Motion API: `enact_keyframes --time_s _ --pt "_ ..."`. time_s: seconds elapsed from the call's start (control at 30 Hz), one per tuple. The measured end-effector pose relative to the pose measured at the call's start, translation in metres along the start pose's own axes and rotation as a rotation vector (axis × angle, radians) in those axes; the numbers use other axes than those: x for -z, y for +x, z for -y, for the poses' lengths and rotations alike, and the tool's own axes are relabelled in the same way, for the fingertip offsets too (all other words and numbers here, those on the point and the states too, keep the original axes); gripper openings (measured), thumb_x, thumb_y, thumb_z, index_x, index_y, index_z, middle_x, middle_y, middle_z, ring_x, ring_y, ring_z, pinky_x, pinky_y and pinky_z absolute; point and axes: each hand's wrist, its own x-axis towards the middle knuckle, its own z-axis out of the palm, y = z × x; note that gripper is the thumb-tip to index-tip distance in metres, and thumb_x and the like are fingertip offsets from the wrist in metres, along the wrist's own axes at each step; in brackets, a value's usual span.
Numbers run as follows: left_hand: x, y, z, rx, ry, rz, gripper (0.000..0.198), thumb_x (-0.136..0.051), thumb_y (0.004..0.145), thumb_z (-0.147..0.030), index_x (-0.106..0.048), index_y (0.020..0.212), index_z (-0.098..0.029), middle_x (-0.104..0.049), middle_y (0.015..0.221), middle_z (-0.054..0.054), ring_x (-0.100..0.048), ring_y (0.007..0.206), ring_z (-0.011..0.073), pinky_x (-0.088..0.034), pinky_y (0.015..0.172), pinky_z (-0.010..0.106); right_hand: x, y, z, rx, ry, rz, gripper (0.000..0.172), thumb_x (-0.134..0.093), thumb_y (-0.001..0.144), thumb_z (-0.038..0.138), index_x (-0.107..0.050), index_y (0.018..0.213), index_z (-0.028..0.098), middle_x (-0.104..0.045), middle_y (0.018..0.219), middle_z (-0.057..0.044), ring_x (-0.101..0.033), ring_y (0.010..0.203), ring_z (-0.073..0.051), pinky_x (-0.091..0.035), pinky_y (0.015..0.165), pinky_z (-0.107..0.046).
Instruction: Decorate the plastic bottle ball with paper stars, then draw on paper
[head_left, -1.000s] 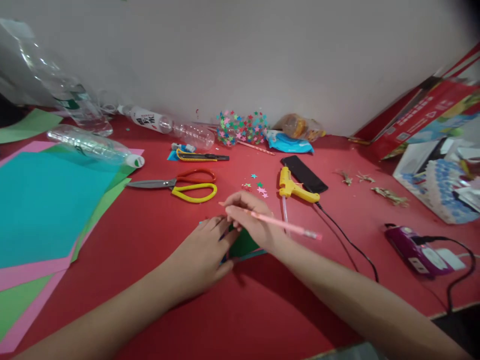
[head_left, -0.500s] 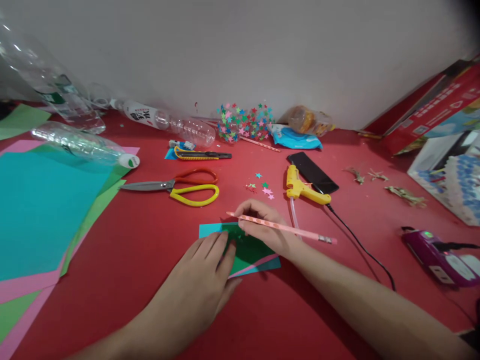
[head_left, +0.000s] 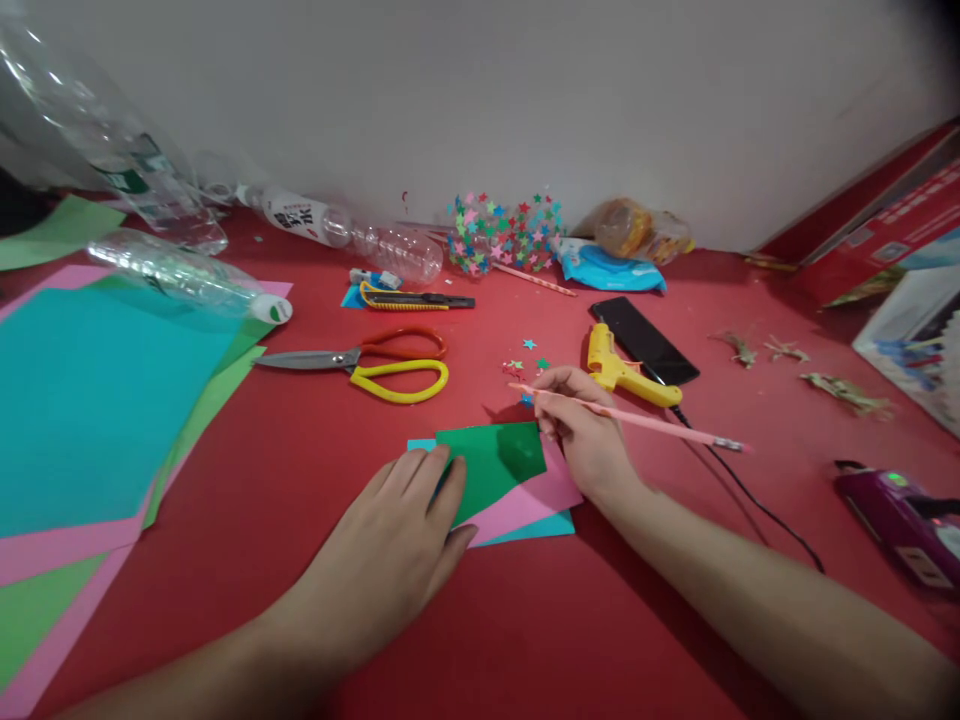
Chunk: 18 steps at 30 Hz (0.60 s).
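My left hand (head_left: 409,520) lies flat, fingers stretched, on the left part of a small stack of paper. On top is a green piece of paper (head_left: 495,455), over a pink piece (head_left: 525,500) and a blue one (head_left: 546,527). In my right hand (head_left: 589,430) is a pink pencil (head_left: 652,422), tucked across the fingers with its tip pointing left and its eraser end right. The fingertips are by the stack's upper right corner, close to a blue star (head_left: 527,400). Other small star sequins (head_left: 529,344) are scattered just beyond.
Scissors (head_left: 360,362) and a yellow utility knife (head_left: 416,298) lie ahead left. A yellow glue gun (head_left: 630,375) and black phone (head_left: 649,340) lie right, near a purple power strip (head_left: 900,520). Plastic bottles (head_left: 187,275) and coloured sheets (head_left: 97,390) are at left; a star-covered bottle (head_left: 499,235) stands by the wall.
My right hand has moved off the green paper, to the right and away from me towards the stars, with the pencil still in it. My left hand stays on the stack.
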Motion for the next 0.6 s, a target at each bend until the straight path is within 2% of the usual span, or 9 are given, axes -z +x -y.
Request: enact_keyframes --time_s 0.2,0.3,0.4,0.5,0.6 --pt "0.005 0.003 0.002 -0.023 -0.002 -0.050 0.045 -0.044 0.090 -0.035 -0.057 0.119 -0.004 -0.061 0.111 0.023 -0.057 0.100 0.0347 -0.048 0.081 0.047 0.042 -0.003 0.002 0.073 -0.001 -0.122 0.005 -0.055 0.071 0.015 -0.056 0.073 0.019 -0.045 0.055 0.006 -0.034 0.045 -0.007 -0.022 0.042 -0.021" --pt "0.002 0.003 0.003 -0.011 -0.036 -0.050 0.045 -0.044 0.090 -0.036 -0.057 0.121 -0.006 -0.060 0.114 0.022 -0.056 0.102 0.0349 -0.046 0.083 0.047 0.068 -0.004 0.008 0.043 0.001 -0.093 0.005 -0.054 0.067 0.016 -0.054 0.070 0.020 -0.041 0.051 0.007 -0.031 0.042 -0.007 -0.019 0.041 -0.022" --pt "0.000 0.004 0.003 -0.009 -0.042 -0.057 0.046 -0.044 0.089 -0.038 -0.057 0.121 -0.007 -0.060 0.115 0.022 -0.055 0.103 0.0349 -0.046 0.082 0.047 0.080 -0.003 0.017 0.019 -0.040 -0.082 0.003 -0.053 0.067 0.018 -0.050 0.066 0.020 -0.037 0.047 0.008 -0.026 0.038 -0.006 -0.018 0.040 -0.022" --pt "0.000 0.005 0.003 -0.016 -0.028 -0.054 0.045 -0.045 0.089 -0.037 -0.058 0.120 -0.007 -0.061 0.113 0.021 -0.056 0.101 0.0342 -0.046 0.082 0.046 0.081 0.002 0.030 0.115 -0.239 -0.158 0.006 -0.053 0.074 0.027 -0.053 0.075 0.022 -0.044 0.055 0.005 -0.035 0.042 -0.008 -0.026 0.040 -0.022" --pt "0.001 0.005 0.004 -0.023 -0.004 -0.071 0.045 -0.045 0.089 -0.038 -0.058 0.121 -0.008 -0.062 0.113 0.020 -0.056 0.102 0.0339 -0.045 0.083 0.046 0.085 0.013 0.041 0.273 -0.586 -0.182 0.019 -0.047 0.084 0.038 -0.054 0.093 0.023 -0.057 0.078 -0.003 -0.053 0.064 -0.015 -0.041 0.054 -0.027"
